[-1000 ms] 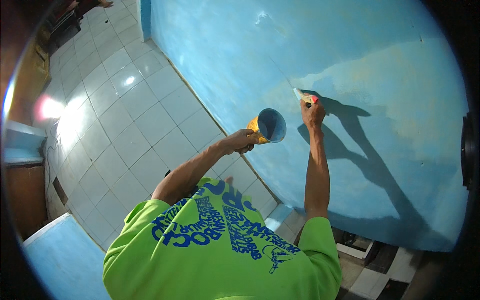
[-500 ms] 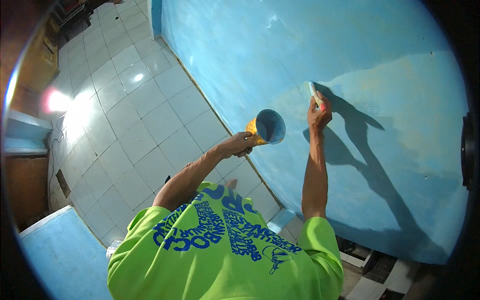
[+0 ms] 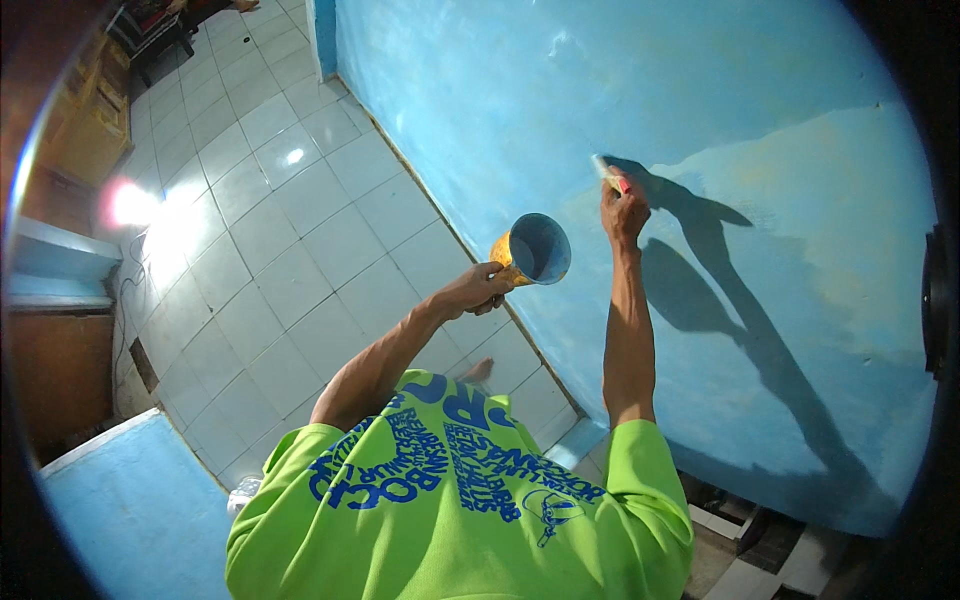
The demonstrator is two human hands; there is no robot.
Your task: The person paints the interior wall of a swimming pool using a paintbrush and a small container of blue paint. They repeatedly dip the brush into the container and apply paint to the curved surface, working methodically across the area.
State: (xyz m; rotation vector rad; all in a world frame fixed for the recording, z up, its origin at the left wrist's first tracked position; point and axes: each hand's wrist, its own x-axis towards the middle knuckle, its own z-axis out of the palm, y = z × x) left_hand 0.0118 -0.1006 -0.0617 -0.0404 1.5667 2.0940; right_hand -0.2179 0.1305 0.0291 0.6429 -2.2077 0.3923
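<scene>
My left hand (image 3: pixel 481 289) is closed on the side of a yellow paint cup (image 3: pixel 540 249) with a blue-smeared inside, its mouth tilted toward the wall. My right hand (image 3: pixel 625 212) grips a paintbrush (image 3: pixel 607 174) with a pale head and a reddish end, raised in front of the blue wall (image 3: pixel 480 110). Slight blur hides whether the bristles touch the surface. Brighter blue paint covers the wall's upper part, while a paler, patchy area (image 3: pixel 820 210) spreads to the right of the brush. Shadows of my arm and the brush fall across it.
White floor tiles (image 3: pixel 290 235) run along the wall's foot on the left. A bright lamp (image 3: pixel 132 204) with a cable stands on them. Wooden furniture (image 3: pixel 70 370) lines the far left, and a blue ledge (image 3: pixel 130 510) lies at lower left. A dark round object (image 3: pixel 936 300) is at the right edge.
My right hand has moved the paintbrush left and slightly up along the wall, and its shadow has shifted too. My left hand and the cup stay almost in place.
</scene>
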